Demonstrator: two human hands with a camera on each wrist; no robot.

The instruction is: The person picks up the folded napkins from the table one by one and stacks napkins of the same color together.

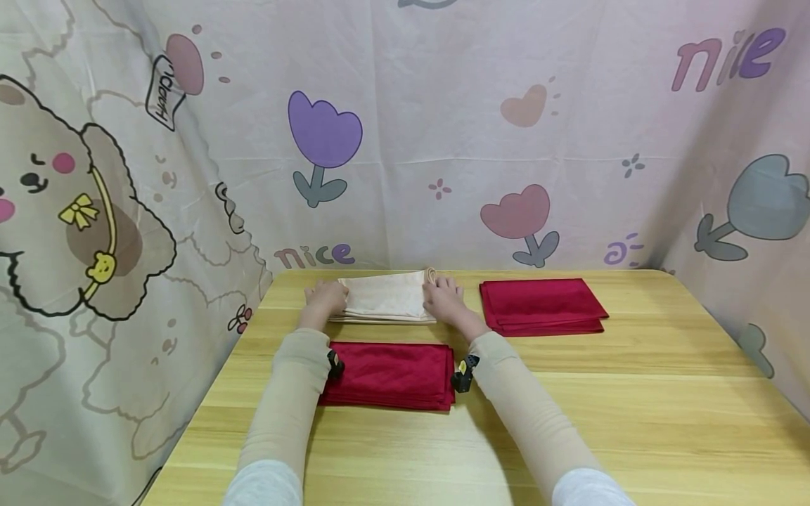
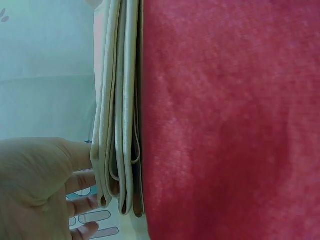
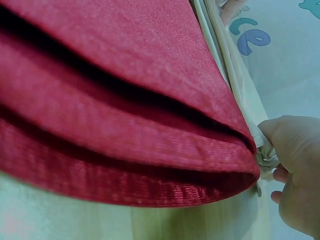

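Observation:
A folded cream cloth (image 1: 382, 295) lies near the back edge of the table, its stacked layers (image 2: 117, 110) showing edge-on in the left wrist view. At its left end, my left hand (image 1: 326, 301) holds it, the thumb against the layers and the fingers round the far side. My right hand (image 1: 446, 302) grips the opposite end; in the right wrist view this hand (image 3: 297, 170) pinches the bunched corner with thumb and fingers. Nearer me, between my forearms, lies a folded red cloth (image 1: 389, 376), which fills much of both wrist views.
Another folded red cloth (image 1: 543, 306) lies to the right of the cream one. All of it is on a wooden table (image 1: 633, 407). A printed curtain (image 1: 418, 126) hangs behind the back edge and along both sides.

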